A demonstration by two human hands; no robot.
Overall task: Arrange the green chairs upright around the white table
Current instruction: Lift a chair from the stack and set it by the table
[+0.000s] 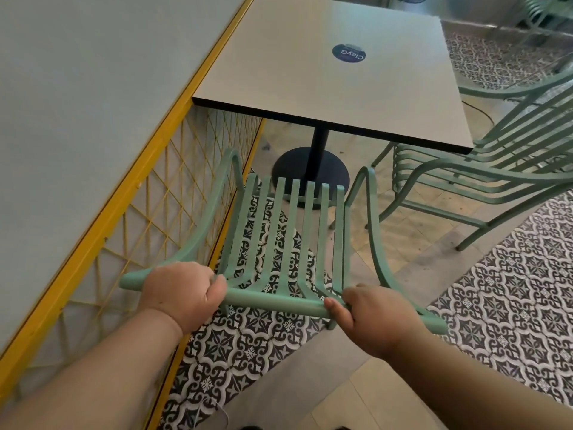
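Observation:
A green slatted metal chair (291, 231) stands upright in front of me, facing the near edge of the white square table (313, 88). My left hand (183, 296) grips the chair's top back rail at its left end. My right hand (375, 318) grips the same rail at its right end. The chair's arms curve forward on both sides of the seat, toward the table's black pedestal base (310, 169). A second green chair (483, 169) stands upright at the table's right side, its seat partly under the tabletop.
A grey wall panel with a yellow frame and yellow wire lattice (173, 193) runs close along the left of the chair. A round dark sticker (348, 53) lies on the tabletop. Patterned tile floor (511, 274) spreads to the right. More green furniture (542, 10) shows far right.

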